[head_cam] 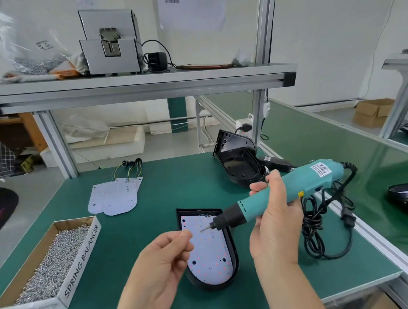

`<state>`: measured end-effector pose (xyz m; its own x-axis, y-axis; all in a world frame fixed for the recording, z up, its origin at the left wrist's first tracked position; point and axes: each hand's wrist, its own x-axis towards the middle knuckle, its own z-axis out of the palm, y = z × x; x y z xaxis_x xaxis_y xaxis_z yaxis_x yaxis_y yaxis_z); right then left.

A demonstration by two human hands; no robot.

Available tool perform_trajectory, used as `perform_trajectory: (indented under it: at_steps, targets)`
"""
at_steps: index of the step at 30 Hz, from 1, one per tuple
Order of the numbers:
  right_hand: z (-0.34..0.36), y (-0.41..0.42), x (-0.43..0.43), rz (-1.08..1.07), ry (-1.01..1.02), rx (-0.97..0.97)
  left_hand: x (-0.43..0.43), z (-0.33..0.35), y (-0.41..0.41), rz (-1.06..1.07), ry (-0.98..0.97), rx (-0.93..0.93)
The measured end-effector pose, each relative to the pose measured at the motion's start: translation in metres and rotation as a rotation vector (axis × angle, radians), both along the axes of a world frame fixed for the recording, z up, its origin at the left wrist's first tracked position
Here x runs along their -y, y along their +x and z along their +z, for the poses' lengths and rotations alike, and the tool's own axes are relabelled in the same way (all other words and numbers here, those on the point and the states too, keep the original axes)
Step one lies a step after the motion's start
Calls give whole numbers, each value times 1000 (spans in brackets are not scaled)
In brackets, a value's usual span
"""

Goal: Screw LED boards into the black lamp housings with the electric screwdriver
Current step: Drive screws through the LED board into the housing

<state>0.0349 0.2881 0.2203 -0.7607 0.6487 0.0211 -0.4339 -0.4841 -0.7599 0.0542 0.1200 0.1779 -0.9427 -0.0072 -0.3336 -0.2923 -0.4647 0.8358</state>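
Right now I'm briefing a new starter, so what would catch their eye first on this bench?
First, the teal screwdriver, gripped by the right hand at centre right, its tip pointing down at the white board that sits in the black housing near the front edge. Next, the long box heaped with silver screws at front left.

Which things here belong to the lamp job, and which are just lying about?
Job: teal electric screwdriver in the right hand; white LED board in the black plastic lamp housing; cardboard box of silver screws; spare white LED boards.
Lying about: small black power adapter; brown cardboard carton.
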Motion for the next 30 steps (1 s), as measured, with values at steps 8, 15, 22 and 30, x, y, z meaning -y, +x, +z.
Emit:
perform_trajectory:
  at_steps: [8,15,22,30]
  targets:
    - [8,6,5,-54,43,-52,-9,6,9,-62,347,73]
    - [4,9,8,-54,74,-43,-12,8,11,-80,346,60]
    - [-2,7,3,-43,96,-40,-15,8,12,-46,336,50]
    - [-5,11,2,-7,152,-67,-20,3,12,34,228,-63]
